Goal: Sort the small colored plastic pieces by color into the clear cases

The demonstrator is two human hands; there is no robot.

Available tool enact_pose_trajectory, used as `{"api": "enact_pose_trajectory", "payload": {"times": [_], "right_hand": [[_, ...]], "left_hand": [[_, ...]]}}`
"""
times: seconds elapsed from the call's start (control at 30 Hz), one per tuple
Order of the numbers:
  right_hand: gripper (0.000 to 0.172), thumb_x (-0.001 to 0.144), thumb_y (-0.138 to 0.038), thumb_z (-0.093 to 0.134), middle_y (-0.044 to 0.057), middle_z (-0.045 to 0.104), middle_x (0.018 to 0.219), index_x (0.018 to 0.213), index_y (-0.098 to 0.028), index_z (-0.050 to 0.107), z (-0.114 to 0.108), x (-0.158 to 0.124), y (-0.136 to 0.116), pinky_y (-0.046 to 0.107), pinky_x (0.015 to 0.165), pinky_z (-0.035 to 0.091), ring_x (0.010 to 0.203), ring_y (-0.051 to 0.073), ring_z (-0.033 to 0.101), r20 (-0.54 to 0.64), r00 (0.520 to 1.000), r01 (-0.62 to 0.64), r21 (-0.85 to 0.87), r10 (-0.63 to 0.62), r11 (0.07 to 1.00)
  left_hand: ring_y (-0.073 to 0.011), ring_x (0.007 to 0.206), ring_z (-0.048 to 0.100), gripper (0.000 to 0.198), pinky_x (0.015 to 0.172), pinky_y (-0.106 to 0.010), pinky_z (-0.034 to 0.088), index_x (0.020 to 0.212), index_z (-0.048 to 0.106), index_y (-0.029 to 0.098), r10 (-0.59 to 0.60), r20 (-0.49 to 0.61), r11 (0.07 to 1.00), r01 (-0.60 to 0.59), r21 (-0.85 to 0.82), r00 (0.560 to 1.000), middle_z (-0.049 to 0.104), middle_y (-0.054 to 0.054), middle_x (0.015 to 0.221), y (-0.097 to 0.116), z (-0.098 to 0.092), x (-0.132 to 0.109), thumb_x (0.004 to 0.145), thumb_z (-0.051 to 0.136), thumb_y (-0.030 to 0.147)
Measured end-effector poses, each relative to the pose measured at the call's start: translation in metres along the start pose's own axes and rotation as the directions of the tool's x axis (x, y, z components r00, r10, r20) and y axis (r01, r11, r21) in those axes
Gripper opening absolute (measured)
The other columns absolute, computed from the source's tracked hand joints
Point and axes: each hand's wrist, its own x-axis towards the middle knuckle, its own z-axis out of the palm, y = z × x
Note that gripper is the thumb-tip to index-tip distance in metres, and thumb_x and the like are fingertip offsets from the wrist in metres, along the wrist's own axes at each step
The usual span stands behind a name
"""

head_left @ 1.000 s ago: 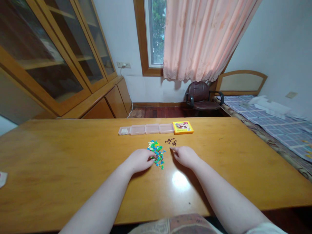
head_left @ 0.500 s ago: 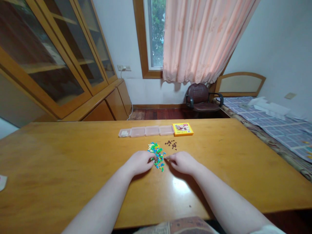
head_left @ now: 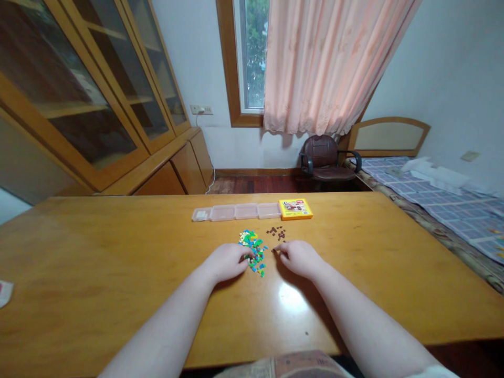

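A loose pile of small building bricks [head_left: 249,239], mostly green, blue and cream, lies on the wooden table in front of me. My left hand [head_left: 228,261] rests at the pile's left side, its fingers curled in among the bricks; what they hold, if anything, is hidden. My right hand [head_left: 298,257] is just right of the pile, with the index finger reaching left and the thumb below it. At that fingertip is one small brown brick [head_left: 273,251] on the tabletop. Several more brown bricks [head_left: 281,234] form a separate scattered group beyond the right hand.
Behind the bricks stretches a row of clear plastic trays [head_left: 223,212], ending at a yellow box [head_left: 296,209] on the right. One dark speck [head_left: 306,333] lies near the table's front edge. A white item [head_left: 5,294] sits at the far left. Beyond the table stands a chair [head_left: 326,160].
My right hand has shifted slightly right and away from me, and the brown brick at its fingertip has moved with it, away from the pile. My left hand has hardly moved.
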Motion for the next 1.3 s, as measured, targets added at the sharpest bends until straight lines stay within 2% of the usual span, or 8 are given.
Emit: {"api": "enact_pose_trajectory", "payload": {"times": [0.07, 0.3, 0.47, 0.57, 0.97, 1.17, 1.3], "right_hand": [[0.036, 0.087, -0.023, 0.042, 0.007, 0.073, 0.103, 0.110, -0.026, 0.070, 0.000, 0.000, 0.001, 0.029, 0.078, 0.046, 0.091, 0.022, 0.067, 0.009, 1.000, -0.001, 0.006, 0.001, 1.000], [0.041, 0.089, -0.023, 0.039, 0.011, 0.071, 0.106, 0.125, -0.024, 0.061, 0.002, 0.003, 0.003, 0.031, 0.078, 0.047, 0.092, 0.024, 0.067, -0.034, 0.996, -0.085, -0.018, 0.084, 0.996], [0.041, 0.089, -0.022, 0.041, 0.006, 0.071, 0.110, 0.125, -0.028, 0.061, 0.007, 0.000, -0.003, 0.028, 0.080, 0.046, 0.094, 0.021, 0.067, -0.015, 0.993, 0.120, 0.082, -0.120, 0.989], [0.043, 0.088, -0.022, 0.043, 0.006, 0.072, 0.108, 0.127, -0.030, 0.059, 0.010, -0.001, -0.008, 0.029, 0.078, 0.047, 0.091, 0.021, 0.068, 0.023, 0.981, 0.191, 0.095, -0.194, 0.977], [0.038, 0.087, -0.021, 0.044, 0.006, 0.072, 0.108, 0.119, -0.026, 0.065, 0.012, 0.001, -0.008, 0.028, 0.080, 0.046, 0.092, 0.021, 0.067, 0.055, 0.978, 0.195, 0.096, -0.201, 0.976], [0.043, 0.089, -0.024, 0.044, 0.005, 0.073, 0.102, 0.129, -0.031, 0.057, 0.008, -0.002, -0.014, 0.027, 0.076, 0.044, 0.087, 0.020, 0.067, 0.070, 0.969, 0.231, 0.076, -0.236, 0.970], [0.040, 0.090, -0.026, 0.043, 0.007, 0.073, 0.103, 0.127, -0.028, 0.059, 0.008, -0.001, -0.015, 0.027, 0.076, 0.044, 0.087, 0.020, 0.067, 0.087, 0.977, 0.187, 0.068, -0.193, 0.980]], "left_hand": [[-0.0204, 0.079, 0.065, 0.031, 0.069, -0.026, 0.045, 0.101, 0.070, 0.030, -0.003, -0.003, 1.000, 0.003, -0.001, 1.000, 0.073, -0.001, 0.090, 0.000, 0.000, 0.000, 0.080, 0.048, 0.023], [-0.0207, 0.081, 0.065, 0.031, 0.070, -0.027, 0.045, 0.100, 0.070, 0.028, -0.001, -0.014, 1.000, 0.001, -0.004, 1.000, 0.073, -0.001, 0.091, 0.000, -0.001, -0.001, 0.081, 0.047, 0.022], [-0.0210, 0.090, 0.066, 0.035, 0.078, -0.028, 0.047, 0.109, 0.068, 0.030, 0.005, -0.006, 0.999, -0.005, -0.035, 1.000, 0.072, 0.000, 0.102, 0.001, -0.001, -0.001, 0.081, 0.047, 0.022], [-0.0218, 0.096, 0.065, 0.039, 0.083, -0.030, 0.048, 0.114, 0.065, 0.032, 0.024, -0.007, 0.998, -0.025, -0.054, 1.000, 0.071, 0.001, 0.109, 0.000, 0.000, -0.001, 0.081, 0.048, 0.020], [-0.0220, 0.093, 0.065, 0.039, 0.081, -0.030, 0.048, 0.116, 0.064, 0.032, 0.018, 0.029, 0.998, -0.017, -0.058, 0.999, 0.071, -0.001, 0.109, 0.000, 0.004, 0.001, 0.082, 0.048, 0.022], [-0.0222, 0.093, 0.065, 0.041, 0.080, -0.030, 0.048, 0.116, 0.064, 0.033, 0.049, 0.047, 0.997, -0.047, -0.053, 0.998, 0.071, 0.000, 0.108, 0.001, 0.002, 0.001, 0.082, 0.048, 0.020], [-0.0224, 0.094, 0.065, 0.035, 0.079, -0.029, 0.048, 0.111, 0.066, 0.030, 0.001, 0.018, 0.999, 0.000, -0.046, 1.000, 0.071, -0.002, 0.106, 0.001, 0.002, 0.001, 0.082, 0.049, 0.021]]}}
